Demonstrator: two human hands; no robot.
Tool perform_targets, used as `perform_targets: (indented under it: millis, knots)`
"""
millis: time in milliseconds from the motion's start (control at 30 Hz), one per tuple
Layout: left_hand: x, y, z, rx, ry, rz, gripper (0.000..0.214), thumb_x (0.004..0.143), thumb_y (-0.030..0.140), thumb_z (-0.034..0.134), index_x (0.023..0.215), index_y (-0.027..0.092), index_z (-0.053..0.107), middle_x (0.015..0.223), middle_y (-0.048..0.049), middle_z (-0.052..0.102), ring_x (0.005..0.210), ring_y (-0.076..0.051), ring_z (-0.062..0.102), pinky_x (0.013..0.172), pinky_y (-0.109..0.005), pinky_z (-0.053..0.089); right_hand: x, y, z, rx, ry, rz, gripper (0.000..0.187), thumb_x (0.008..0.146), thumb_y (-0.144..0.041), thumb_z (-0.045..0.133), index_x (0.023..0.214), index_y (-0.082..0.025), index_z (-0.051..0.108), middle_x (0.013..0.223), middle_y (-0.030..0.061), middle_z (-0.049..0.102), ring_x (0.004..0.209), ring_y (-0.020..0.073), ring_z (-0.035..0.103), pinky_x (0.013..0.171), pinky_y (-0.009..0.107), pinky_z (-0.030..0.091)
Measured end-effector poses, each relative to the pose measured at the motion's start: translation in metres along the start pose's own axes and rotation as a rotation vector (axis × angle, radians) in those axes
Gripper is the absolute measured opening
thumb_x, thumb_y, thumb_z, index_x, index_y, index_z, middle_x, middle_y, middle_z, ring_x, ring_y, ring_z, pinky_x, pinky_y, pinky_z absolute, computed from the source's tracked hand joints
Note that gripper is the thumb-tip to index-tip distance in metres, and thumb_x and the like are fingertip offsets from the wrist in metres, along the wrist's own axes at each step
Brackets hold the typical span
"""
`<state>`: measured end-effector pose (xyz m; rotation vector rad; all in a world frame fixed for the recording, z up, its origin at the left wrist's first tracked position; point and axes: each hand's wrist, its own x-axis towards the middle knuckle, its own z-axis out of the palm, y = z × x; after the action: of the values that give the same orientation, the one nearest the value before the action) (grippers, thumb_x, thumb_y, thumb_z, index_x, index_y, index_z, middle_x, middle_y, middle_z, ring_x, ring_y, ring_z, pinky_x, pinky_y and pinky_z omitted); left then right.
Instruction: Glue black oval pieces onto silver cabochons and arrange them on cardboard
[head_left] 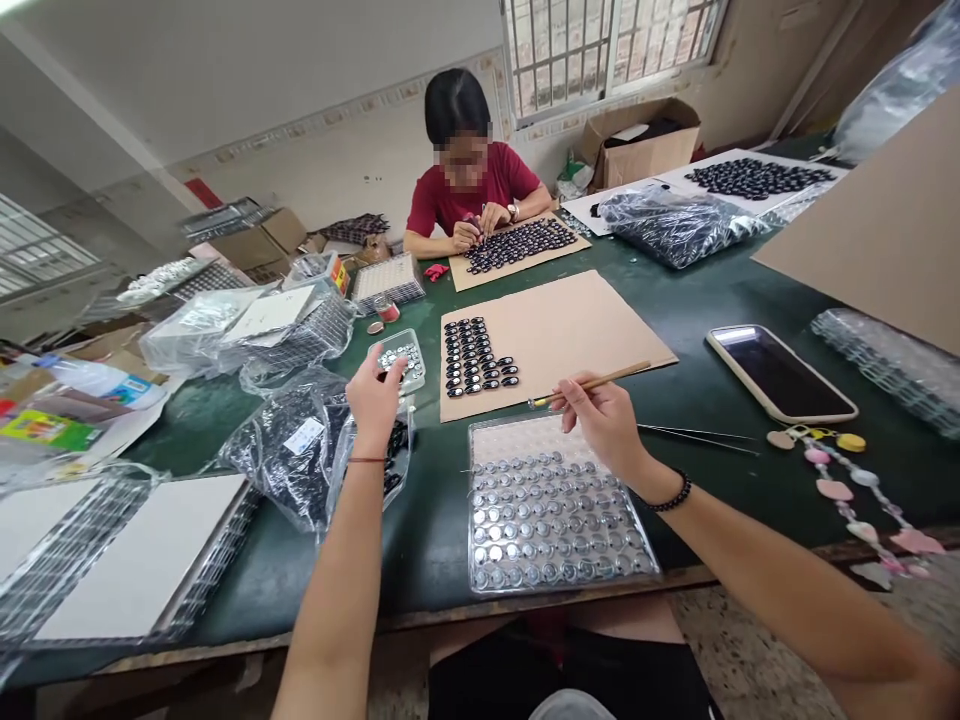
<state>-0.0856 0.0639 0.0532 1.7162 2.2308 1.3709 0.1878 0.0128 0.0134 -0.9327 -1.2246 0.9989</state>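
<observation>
While the right hand (600,422) grips a slender wooden stick (621,374) between thumb and fingers, the left hand (374,396) reaches to a small clear plastic box (417,384) of shiny silver pieces (412,356). Its thumb and fingers bend over the near left side of the box; whether they pinch a piece, I cannot tell. The stick slants above the front edge of a cardboard sheet (577,320), its pale tip pointing left.

On the left part of that sheet, black oval pieces (465,355) lie in close rows, each with a light spot. Just in front sits a clear plastic tray (491,578) with round, glassy-looking pieces (551,515) in rows. An open clear container (405,468) of black pieces stands beside the left wrist, next to a dark plastic bag (262,445) with a white label.

To the right, tweezers (705,434) lie on the green tabletop (427,550), near a smartphone (780,372) and a beaded strap (847,508). Across the table, a co-worker in a red shirt (510,170) bends over another cardboard sheet (469,282) crowded with black pieces.
</observation>
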Motion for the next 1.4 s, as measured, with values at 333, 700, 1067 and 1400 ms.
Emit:
perform_targets:
  millis: [333,700,1067,1400]
  knots:
    - [-0.108,0.036,0.031,-0.485,-0.702,-0.126,0.028,0.070,0.039,0.061,0.080,0.013,0.066,0.047,0.0021,0.054,0.041,-0.009,0.048,0.042,-0.019,0.038,-0.006,0.008,0.004,-0.178,-0.120,-0.075,0.026,0.084,-0.040,0.048,0.076,-0.016,0.057,0.059,0.0001,0.059,0.040,0.0075,0.051,0.039,0.019,0.038]
    - [-0.124,0.033,0.031,-0.534,-0.905,-0.032,0.032,0.071,0.033,0.063,0.098,0.016,0.064,0.069,-0.0037,0.066,0.055,-0.013,0.059,0.052,-0.023,0.047,-0.019,0.009,0.005,-0.578,-0.361,-0.586,0.016,0.087,-0.024,0.045,0.081,-0.018,0.058,0.072,0.0033,0.065,0.065,0.0125,0.059,0.060,0.022,0.043]
    - [-0.121,0.037,0.027,-0.569,-0.934,-0.082,0.037,0.071,0.034,0.062,0.102,0.014,0.064,0.070,-0.0048,0.067,0.055,-0.013,0.058,0.051,-0.023,0.046,-0.021,0.011,0.006,-0.591,-0.425,-0.551,0.022,0.088,-0.027,0.042,0.079,-0.019,0.060,0.073,0.0030,0.066,0.068,0.0131,0.060,0.063,0.024,0.045]
    - [-0.121,0.041,0.026,-0.592,-0.930,-0.108,0.035,0.070,0.031,0.063,0.100,0.014,0.065,0.067,-0.0042,0.066,0.054,-0.013,0.058,0.050,-0.021,0.045,-0.022,0.009,0.005,-0.575,-0.455,-0.488,0.022,0.087,-0.027,0.043,0.078,-0.021,0.062,0.074,0.0030,0.067,0.069,0.0143,0.061,0.066,0.026,0.046]
